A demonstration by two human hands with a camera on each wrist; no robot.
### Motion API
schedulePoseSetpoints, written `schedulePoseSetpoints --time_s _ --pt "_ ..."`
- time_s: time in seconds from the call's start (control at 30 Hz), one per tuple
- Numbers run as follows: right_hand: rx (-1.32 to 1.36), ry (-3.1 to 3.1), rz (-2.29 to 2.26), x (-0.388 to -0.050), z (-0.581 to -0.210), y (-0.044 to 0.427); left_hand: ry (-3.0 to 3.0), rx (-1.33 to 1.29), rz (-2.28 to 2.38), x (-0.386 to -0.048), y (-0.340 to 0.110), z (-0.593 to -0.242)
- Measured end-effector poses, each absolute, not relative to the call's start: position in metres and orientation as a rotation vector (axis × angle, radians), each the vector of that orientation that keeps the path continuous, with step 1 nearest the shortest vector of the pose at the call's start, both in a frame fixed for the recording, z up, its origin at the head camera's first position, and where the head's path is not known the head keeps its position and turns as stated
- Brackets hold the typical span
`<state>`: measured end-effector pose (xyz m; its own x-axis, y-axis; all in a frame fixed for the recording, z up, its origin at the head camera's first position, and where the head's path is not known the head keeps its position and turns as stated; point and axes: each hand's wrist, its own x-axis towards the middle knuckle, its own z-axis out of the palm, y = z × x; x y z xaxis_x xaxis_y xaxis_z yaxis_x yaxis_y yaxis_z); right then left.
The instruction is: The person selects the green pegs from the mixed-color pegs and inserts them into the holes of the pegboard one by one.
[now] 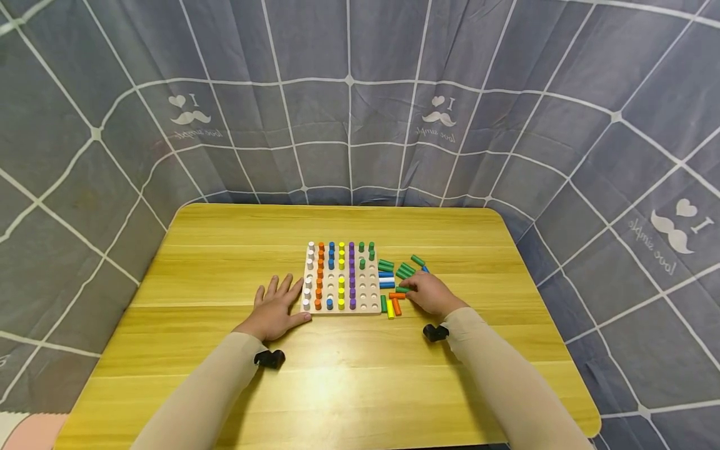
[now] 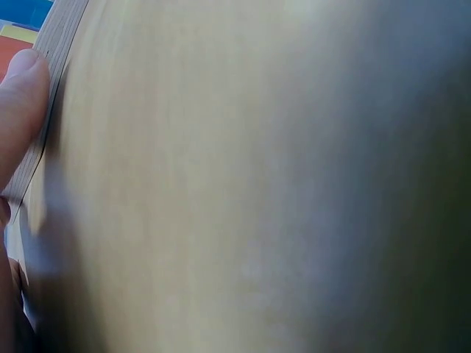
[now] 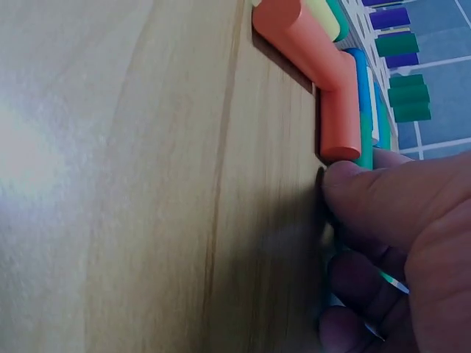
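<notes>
On my feed, the right hand (image 1: 432,295) pinches a green peg (image 1: 401,289) between thumb and index finger, just right of the pegboard (image 1: 368,301), its far end hidden. The left hand (image 1: 274,314) spreads wide against the pegboard, mostly cropped in its wrist view. Only the right wrist view clearly shows an orange peg's (image 3: 341,121) round end beside the thumb.

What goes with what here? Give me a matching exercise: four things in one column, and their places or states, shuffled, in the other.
Column one
1. Left hand
2. Right hand
3. Purple pegs
4. Loose yellow peg

Column two
A. Lying between a loose green peg and an orange peg
B. Standing between yellow pegs and green pegs
C. Fingers spread at the pegboard's left side
D. Fingertips at another green peg

Pairs: 1-C; 2-D; 3-B; 4-A
</notes>
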<state>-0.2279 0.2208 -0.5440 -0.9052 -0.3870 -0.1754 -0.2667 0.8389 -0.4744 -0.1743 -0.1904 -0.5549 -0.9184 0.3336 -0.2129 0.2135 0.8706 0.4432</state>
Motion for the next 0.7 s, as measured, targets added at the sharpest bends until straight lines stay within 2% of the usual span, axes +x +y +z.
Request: schedulePoseSetpoints --time_s 0.37,0.7 --pt "-0.309 2.738 -0.939 -0.221 -0.531 0.213 2.767 0.408 0.631 -0.175 -0.191 -0.557" --pt "-0.197 2.728 -1.111 -0.23 -0.525 0.194 2.752 0.401 0.607 -0.174 -0.19 -0.556"
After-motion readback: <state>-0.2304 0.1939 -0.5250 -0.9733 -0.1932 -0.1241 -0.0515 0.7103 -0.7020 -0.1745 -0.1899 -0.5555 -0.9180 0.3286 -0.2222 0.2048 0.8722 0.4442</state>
